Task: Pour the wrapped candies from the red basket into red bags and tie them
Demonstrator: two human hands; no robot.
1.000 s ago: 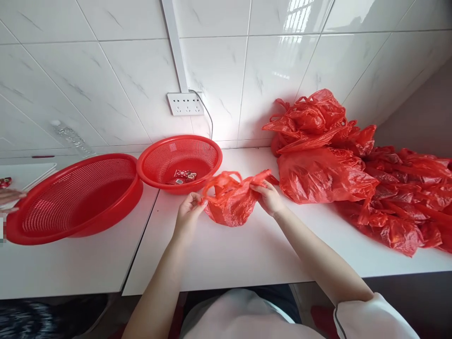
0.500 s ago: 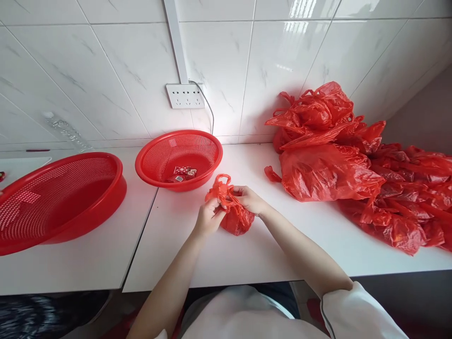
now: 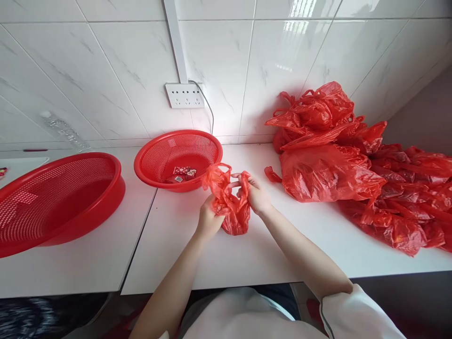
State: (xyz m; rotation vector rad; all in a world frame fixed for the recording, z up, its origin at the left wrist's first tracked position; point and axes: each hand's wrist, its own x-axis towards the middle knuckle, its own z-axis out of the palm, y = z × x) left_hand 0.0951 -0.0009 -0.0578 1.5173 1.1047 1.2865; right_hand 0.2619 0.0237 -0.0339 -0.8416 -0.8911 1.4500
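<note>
A small red plastic bag [image 3: 236, 220] with loop handles is between my hands, just above or on the white table; I cannot tell which. My left hand [image 3: 210, 217] is closed around its left side. At the other side, my right hand [image 3: 254, 194] grips the bag's right handle, with some fingers reaching through toward the left. The bag's lower part bulges, and its contents are hidden. Just behind the bag stands a red perforated basket [image 3: 151, 175] with a few small printed packets [image 3: 185, 172] at its bottom.
A larger red basket [image 3: 106, 207] stands at the left. Filled red bags [image 3: 328, 172] are heaped at the right. A clear plastic bottle [image 3: 65, 131] lies near the wall. A power strip [image 3: 185, 96] with a cable is on the tiled wall. The white table [image 3: 169, 263] has a seam.
My hands have moved slightly apart, and the bag's top is spread wider. The right handle is now pulled up by my right hand.
</note>
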